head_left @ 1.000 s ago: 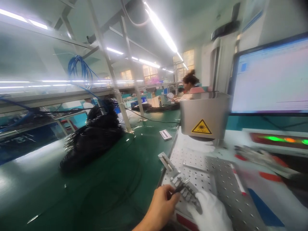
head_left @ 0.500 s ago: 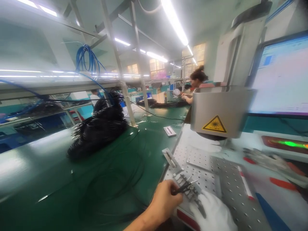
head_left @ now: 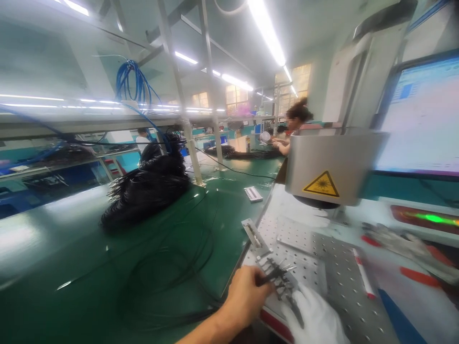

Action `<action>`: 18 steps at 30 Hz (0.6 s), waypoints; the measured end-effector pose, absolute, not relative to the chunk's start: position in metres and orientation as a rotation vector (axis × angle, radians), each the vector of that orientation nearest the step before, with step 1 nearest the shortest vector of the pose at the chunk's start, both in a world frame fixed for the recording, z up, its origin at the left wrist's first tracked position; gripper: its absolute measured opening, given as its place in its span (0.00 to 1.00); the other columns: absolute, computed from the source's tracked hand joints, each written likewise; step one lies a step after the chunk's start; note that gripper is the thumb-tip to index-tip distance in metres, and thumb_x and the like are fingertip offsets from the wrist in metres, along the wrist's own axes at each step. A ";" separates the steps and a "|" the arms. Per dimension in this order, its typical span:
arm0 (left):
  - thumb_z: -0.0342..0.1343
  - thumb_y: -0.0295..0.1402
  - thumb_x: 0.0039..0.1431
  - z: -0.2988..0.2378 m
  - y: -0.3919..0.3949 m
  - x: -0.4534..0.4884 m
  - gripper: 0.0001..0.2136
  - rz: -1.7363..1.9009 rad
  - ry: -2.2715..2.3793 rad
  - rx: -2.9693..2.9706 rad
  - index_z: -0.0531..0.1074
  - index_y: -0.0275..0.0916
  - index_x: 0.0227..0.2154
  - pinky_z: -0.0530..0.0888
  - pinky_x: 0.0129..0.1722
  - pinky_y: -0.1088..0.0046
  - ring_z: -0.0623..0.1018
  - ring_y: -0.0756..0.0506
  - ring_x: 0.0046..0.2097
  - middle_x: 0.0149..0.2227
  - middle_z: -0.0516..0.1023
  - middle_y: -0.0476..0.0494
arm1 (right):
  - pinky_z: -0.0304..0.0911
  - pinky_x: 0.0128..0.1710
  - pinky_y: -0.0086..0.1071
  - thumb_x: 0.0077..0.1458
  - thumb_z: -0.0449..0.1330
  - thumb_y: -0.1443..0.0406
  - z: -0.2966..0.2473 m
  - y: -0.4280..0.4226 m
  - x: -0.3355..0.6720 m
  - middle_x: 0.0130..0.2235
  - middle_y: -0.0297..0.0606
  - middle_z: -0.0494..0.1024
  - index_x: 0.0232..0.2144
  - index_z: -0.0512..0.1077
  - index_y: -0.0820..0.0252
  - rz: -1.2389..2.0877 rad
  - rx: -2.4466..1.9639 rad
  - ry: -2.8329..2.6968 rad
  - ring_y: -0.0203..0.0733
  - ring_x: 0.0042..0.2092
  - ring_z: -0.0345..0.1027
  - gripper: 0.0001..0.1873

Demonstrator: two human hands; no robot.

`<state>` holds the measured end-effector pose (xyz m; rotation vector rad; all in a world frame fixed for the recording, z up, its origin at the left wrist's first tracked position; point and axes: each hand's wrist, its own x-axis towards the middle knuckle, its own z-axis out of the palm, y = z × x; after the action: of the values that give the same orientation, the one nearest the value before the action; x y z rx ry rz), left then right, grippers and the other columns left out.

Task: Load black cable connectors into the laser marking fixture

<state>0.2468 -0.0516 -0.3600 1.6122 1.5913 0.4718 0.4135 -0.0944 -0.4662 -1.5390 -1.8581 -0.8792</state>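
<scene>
My left hand (head_left: pixel 247 296), bare, is closed in a pinch on a thin black cable end (head_left: pixel 271 275) and holds it over a small metal fixture (head_left: pixel 283 282) with several slots. The fixture rests on a perforated metal plate (head_left: pixel 322 267). My right hand (head_left: pixel 315 320), in a white glove, lies on the fixture's near end with its fingers curled down on it. Black cable (head_left: pixel 172 272) trails from my left hand across the green bench.
A laser marker head (head_left: pixel 333 162) with a yellow warning label hangs over the plate. A monitor (head_left: pixel 423 114) stands at the right. A heap of black cable coils (head_left: pixel 147 191) lies on the green bench (head_left: pixel 71 258). A person (head_left: pixel 297 119) works farther along.
The view has shifted slightly left and down. My left hand has moved a little nearer with the cable end, still at the fixture. My gloved right hand stays on the fixture.
</scene>
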 end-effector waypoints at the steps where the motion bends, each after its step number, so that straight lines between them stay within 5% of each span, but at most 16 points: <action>1: 0.58 0.34 0.48 -0.361 -0.053 0.249 0.05 0.451 1.626 1.653 0.70 0.38 0.23 0.56 0.29 0.73 0.66 0.50 0.29 0.23 0.67 0.52 | 0.68 0.31 0.33 0.66 0.43 0.57 -0.466 -0.094 0.414 0.36 0.46 0.79 0.29 0.76 0.58 -0.864 -1.529 -1.868 0.44 0.34 0.74 0.25; 7: 0.55 0.35 0.48 -0.370 -0.062 0.253 0.05 0.420 1.720 1.841 0.74 0.41 0.27 0.58 0.33 0.71 0.72 0.44 0.36 0.31 0.77 0.45 | 0.68 0.34 0.32 0.66 0.46 0.54 -0.473 -0.095 0.421 0.39 0.43 0.79 0.33 0.77 0.58 -0.749 -1.530 -1.945 0.42 0.37 0.74 0.23; 18: 0.56 0.36 0.47 -0.372 -0.059 0.255 0.05 0.334 1.711 1.788 0.72 0.41 0.23 0.57 0.30 0.71 0.69 0.45 0.33 0.28 0.74 0.46 | 0.66 0.35 0.35 0.66 0.45 0.63 -0.449 -0.099 0.419 0.38 0.42 0.79 0.36 0.77 0.60 -0.858 -1.380 -2.029 0.44 0.37 0.72 0.20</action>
<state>0.2550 -0.0588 -0.3717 1.7880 1.7110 0.3335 0.4192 -0.0987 -0.4493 -1.3800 -2.0287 -0.8583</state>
